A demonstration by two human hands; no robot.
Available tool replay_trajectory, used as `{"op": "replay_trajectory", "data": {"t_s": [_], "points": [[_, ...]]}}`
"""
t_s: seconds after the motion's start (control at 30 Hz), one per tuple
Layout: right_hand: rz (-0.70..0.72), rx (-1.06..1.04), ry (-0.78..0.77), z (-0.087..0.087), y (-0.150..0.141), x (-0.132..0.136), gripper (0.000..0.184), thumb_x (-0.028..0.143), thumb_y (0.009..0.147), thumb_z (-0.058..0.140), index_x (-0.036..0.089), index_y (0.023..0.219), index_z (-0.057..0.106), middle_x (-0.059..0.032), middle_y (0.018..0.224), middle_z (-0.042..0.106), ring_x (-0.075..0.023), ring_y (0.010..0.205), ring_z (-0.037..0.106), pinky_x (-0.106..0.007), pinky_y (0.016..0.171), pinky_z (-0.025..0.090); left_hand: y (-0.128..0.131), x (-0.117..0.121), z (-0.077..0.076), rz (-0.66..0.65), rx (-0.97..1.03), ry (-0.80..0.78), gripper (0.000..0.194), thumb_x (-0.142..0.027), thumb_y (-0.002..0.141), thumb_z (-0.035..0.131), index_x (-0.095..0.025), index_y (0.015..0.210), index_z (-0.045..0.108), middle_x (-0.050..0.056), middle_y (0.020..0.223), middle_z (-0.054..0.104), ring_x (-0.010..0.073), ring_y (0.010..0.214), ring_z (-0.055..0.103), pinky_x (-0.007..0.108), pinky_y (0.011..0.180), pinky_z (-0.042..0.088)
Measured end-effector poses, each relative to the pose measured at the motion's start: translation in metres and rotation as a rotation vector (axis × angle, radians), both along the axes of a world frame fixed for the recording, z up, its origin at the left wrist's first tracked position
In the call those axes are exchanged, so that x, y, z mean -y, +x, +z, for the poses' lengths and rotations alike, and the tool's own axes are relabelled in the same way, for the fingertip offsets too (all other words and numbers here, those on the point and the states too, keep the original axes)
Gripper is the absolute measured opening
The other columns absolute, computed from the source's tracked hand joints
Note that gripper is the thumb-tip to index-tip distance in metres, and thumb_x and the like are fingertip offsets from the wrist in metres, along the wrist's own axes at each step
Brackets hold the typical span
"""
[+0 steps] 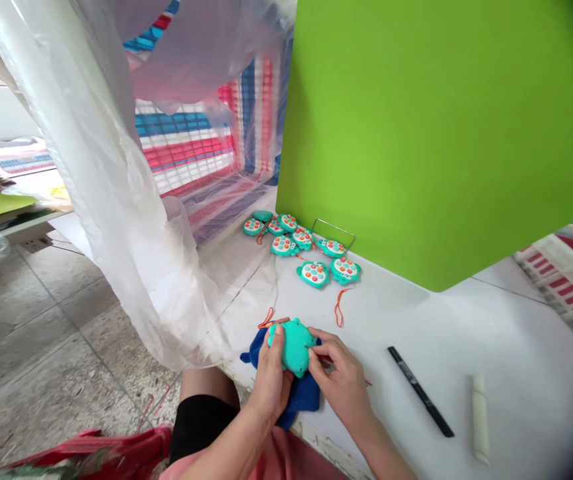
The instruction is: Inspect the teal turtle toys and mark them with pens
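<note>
In the head view, the left hand (pixel 271 371) grasps a teal toy (pixel 294 349), its thumb on top, above a blue cloth (pixel 307 393) at the table's near edge, while the right hand (pixel 341 375) has its thumb and forefinger drawn close together at the toy's right edge, though I cannot tell whether they grip it. Similar toys (pixel 284 246) lie beyond, before a green panel (pixel 396 140); a black pen (pixel 420 392) and a pale tube (pixel 480 420) lie right of the hands on the white table (pixel 391 307).
</note>
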State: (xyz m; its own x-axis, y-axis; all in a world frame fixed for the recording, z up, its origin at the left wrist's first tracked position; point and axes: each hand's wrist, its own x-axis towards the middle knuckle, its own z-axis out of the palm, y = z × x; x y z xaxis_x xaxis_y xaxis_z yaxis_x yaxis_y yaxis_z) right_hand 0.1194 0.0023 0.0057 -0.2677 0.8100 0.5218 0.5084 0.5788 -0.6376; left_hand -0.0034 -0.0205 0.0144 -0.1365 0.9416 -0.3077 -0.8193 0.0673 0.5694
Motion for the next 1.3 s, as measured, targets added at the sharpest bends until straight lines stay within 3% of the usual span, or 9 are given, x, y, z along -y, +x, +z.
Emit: {"op": "replay_trajectory", "data": {"t_s": [0.17, 0.97, 1.13, 1.3], "points": [[-0.018, 0.013, -0.024, -0.001, 0.0022, -0.0008, 0.011, 0.015, 0.085, 0.051, 0.022, 0.078, 0.056, -0.0068, 0.103, 0.069, -0.0168, 0.081, 0.067, -0.028, 0.068, 0.058, -0.0004, -0.0012, -0.0002, -0.009, 0.003, 0.008, 0.033, -0.045, 0.085, 0.058, -0.02, 0.106, 0.057, 0.005, 0.093, 0.066, 0.0197, 0.09, 0.063, 0.031, 0.081, 0.048], [0.017, 0.022, 0.044, -0.0001, 0.0024, -0.0008, 0.013, 0.016, 0.084, 0.053, 0.021, 0.072, 0.053, -0.009, 0.106, 0.068, -0.0166, 0.082, 0.067, -0.026, 0.065, 0.056, -0.0005, -0.0003, -0.0013, -0.004, -0.003, -0.004, 0.035, -0.043, 0.086, 0.056, -0.017, 0.11, 0.055, 0.007, 0.096, 0.065, 0.0204, 0.093, 0.062, 0.03, 0.08, 0.049], [-0.031, 0.015, 0.017, -0.0038, 0.0033, -0.0008, 0.01, 0.017, 0.087, 0.051, 0.021, 0.08, 0.056, -0.0073, 0.1, 0.069, -0.0169, 0.083, 0.067, -0.028, 0.068, 0.056, 0.0003, -0.0005, -0.0028, -0.017, -0.002, -0.008, 0.035, -0.042, 0.087, 0.056, -0.017, 0.111, 0.055, 0.008, 0.097, 0.065, 0.02, 0.091, 0.062, 0.031, 0.079, 0.05], [0.012, 0.054, 0.056, -0.0047, 0.0046, -0.0006, 0.014, 0.016, 0.092, 0.046, 0.021, 0.097, 0.058, -0.0079, 0.107, 0.066, -0.0184, 0.097, 0.063, -0.032, 0.081, 0.055, 0.001, -0.0011, -0.0037, -0.007, 0.035, -0.006, 0.036, -0.042, 0.087, 0.055, -0.018, 0.112, 0.054, 0.007, 0.096, 0.064, 0.0178, 0.086, 0.062, 0.031, 0.078, 0.051]]}}
